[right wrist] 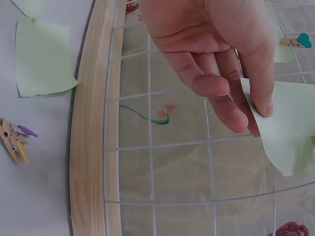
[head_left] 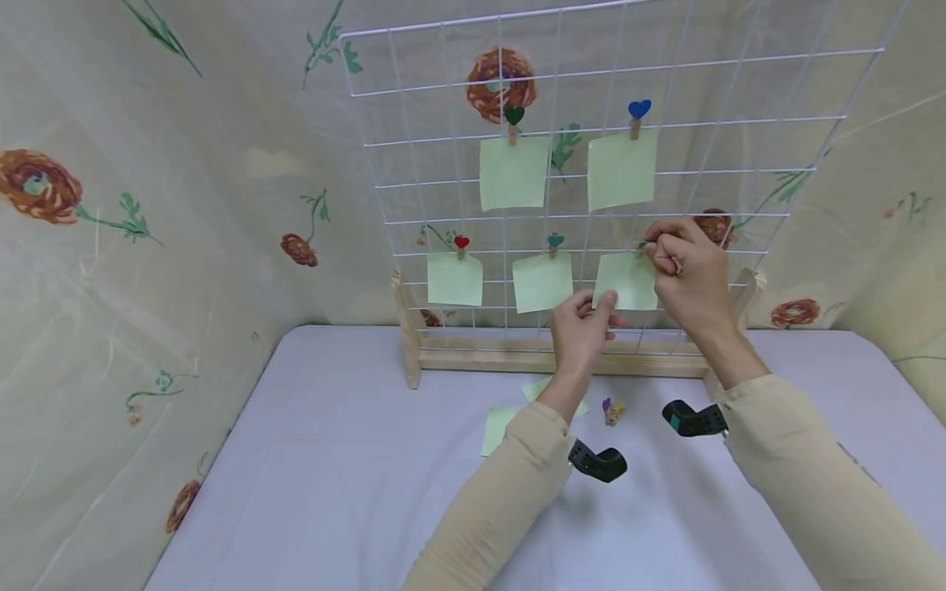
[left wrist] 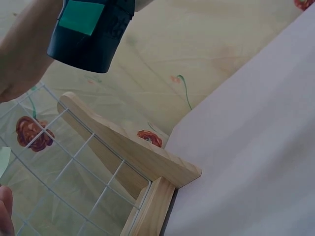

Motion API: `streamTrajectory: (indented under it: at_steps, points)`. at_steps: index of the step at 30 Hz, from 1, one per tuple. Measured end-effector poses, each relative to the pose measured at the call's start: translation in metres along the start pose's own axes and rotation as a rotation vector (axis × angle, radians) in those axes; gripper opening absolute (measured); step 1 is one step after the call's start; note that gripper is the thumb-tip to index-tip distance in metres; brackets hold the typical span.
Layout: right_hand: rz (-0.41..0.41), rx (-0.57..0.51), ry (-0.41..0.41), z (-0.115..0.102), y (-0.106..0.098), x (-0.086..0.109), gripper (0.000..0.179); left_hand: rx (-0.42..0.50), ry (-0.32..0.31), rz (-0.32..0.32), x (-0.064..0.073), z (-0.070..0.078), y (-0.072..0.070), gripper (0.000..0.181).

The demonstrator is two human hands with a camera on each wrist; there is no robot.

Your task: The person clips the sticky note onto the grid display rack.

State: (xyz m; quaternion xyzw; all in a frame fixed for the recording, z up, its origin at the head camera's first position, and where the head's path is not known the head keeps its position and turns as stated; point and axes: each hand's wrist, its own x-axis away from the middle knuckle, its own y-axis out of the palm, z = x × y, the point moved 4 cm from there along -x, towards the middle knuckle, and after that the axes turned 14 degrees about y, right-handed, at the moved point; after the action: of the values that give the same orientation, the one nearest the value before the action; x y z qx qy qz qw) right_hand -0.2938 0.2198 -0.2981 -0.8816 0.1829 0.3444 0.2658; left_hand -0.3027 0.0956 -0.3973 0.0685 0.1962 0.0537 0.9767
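At the right end of the lower row on a white wire grid (head_left: 442, 25), a pale green note (head_left: 624, 279) lies between the two hands. The left hand (head_left: 580, 328) pinches it by the lower left corner, thumb on the near face and fingers behind, so most of the sheet spreads up and right of that grip. At its upper right edge the right hand (head_left: 691, 271) pinches a small clip (head_left: 641, 248), mostly hidden by the fingertips, so the note sits below and left of this second grip; whether the clip already bites the wire I cannot tell. Just left along the same row are a middle note (head_left: 543, 283) under a teal heart clip (head_left: 556, 240) and a left note (head_left: 454, 279) under a red heart clip (head_left: 461, 241). Above them are two upper notes (head_left: 622, 172), the left one under a dark green heart clip (head_left: 514, 116), the right one under a blue heart clip (head_left: 639, 108). Wooden feet and a wooden bar (head_left: 510, 361) carry the grid at the far side of the white table (head_left: 332, 460). Nearer, left of the purple and yellow clips (head_left: 612, 411), lie loose notes (head_left: 498, 431), partly behind the left forearm
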Motion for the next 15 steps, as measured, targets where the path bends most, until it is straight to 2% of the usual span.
streamTrajectory:
  at_steps: [6,15]
  points:
    - [-0.002,-0.035,-0.018,-0.0004,0.0009,0.0004,0.040,-0.004,-0.005,0.003,-0.0003,-0.0005,-0.0003,0.016]
    - [0.006,-0.019,-0.026,-0.0016,0.0006,-0.0001,0.040,0.006,0.014,-0.006,-0.0007,-0.0008,-0.0001,0.017]
